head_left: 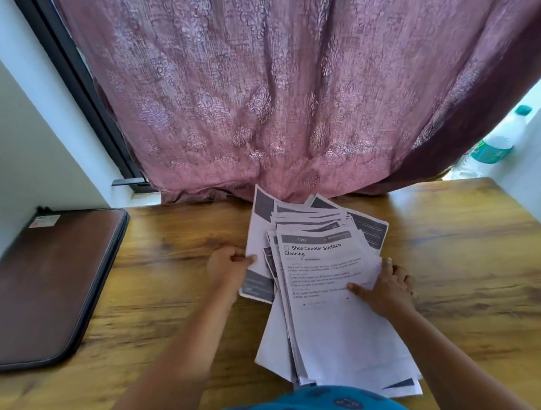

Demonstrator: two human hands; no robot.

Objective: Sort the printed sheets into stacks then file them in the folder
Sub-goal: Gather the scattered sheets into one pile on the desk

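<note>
Sheets [321,287] mid-table [466,248]; folder [42,286] far left; bottle [501,139] behind right.

1. The top sheet [327,284] of the loose paper pile carries the bold heading "Shoe Counter Surface Cleaning".
2. The dark band across that sheet's far edge shows the number "3088", faintly.
3. The small body text below the heading is too blurred to read.
4. The label [44,221] on the brown folder [36,288], at left, is illegible.
</note>
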